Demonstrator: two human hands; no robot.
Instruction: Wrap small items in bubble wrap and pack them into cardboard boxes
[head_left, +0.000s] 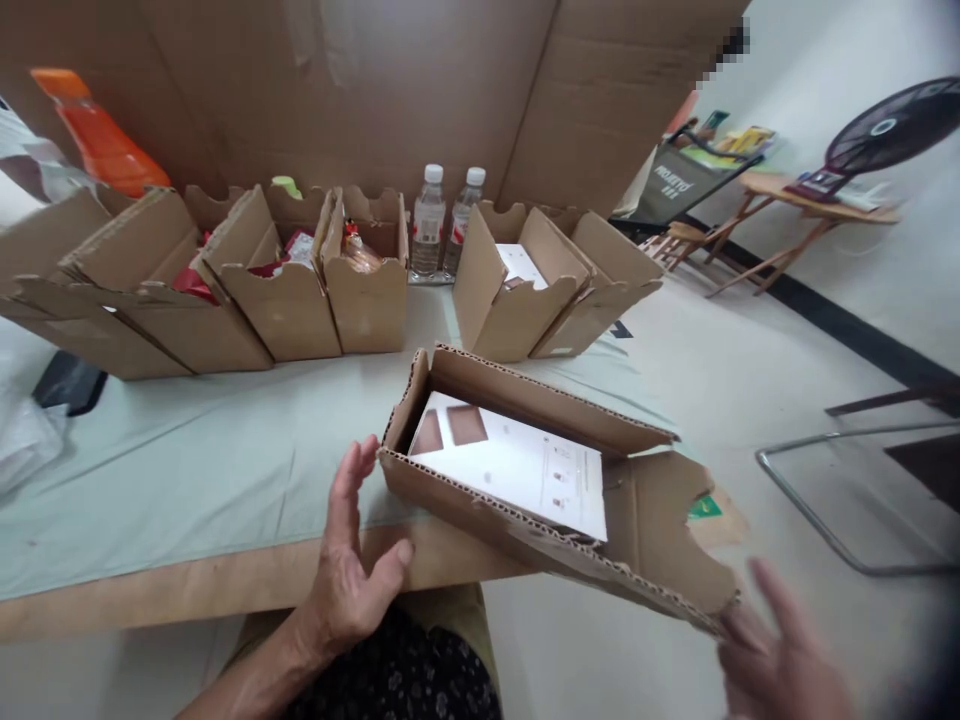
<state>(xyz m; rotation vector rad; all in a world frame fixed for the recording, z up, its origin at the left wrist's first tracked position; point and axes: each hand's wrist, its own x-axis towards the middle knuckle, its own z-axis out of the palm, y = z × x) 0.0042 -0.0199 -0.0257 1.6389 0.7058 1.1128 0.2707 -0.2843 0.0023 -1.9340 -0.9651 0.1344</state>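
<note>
A cardboard box (pixel 517 542) is apparently being positioned, right of centre: left hand (pixel 352 580) spread beside it, right hand (pixel 784 655) blurred, grip unclear; shifting calls for both.

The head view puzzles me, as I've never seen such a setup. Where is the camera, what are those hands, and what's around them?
There's no machine here: a person wears the camera on their head, looking forward and down at their own bare hands. The left hand is open beside one end of a cardboard box. The blurred right hand is at the other end; its grip is unclear. Inside the box lies a white printed carton. Beyond, on a pale green cloth, stand more open cardboard boxes and two clear bottles with white caps.
</note>
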